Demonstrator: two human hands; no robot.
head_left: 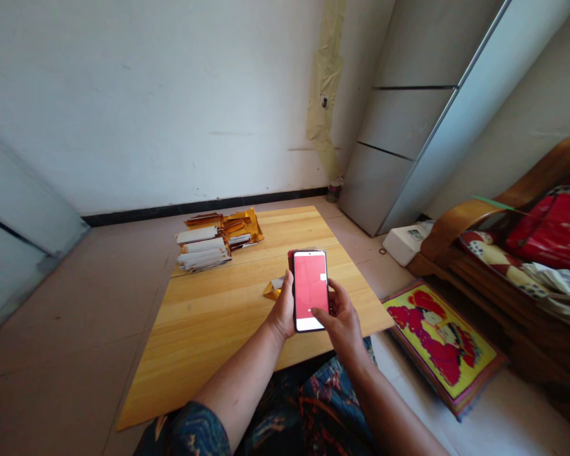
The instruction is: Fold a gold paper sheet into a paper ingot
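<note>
A smartphone (pixel 310 288) with a red and white screen is held upright over the wooden table, facing me. My left hand (pixel 283 308) is closed around its left edge. My right hand (pixel 344 320) grips the right edge, its thumb lying on the lower part of the screen. Just behind my left hand, a small folded piece of gold and white paper (pixel 272 289) rests on the tabletop, partly hidden. Farther back at the left are stacks of folded gold paper (pixel 244 223) and whitish folded paper (pixel 203 253).
The wooden table (pixel 199 342) stands before my lap. A grey refrigerator (pixel 384 171) is at the back right. On the right are a white box (pixel 403 246), a wooden bench (pixel 460 231) with a red bag (pixel 555 237), and a patterned cushion (pixel 444 339) on the floor.
</note>
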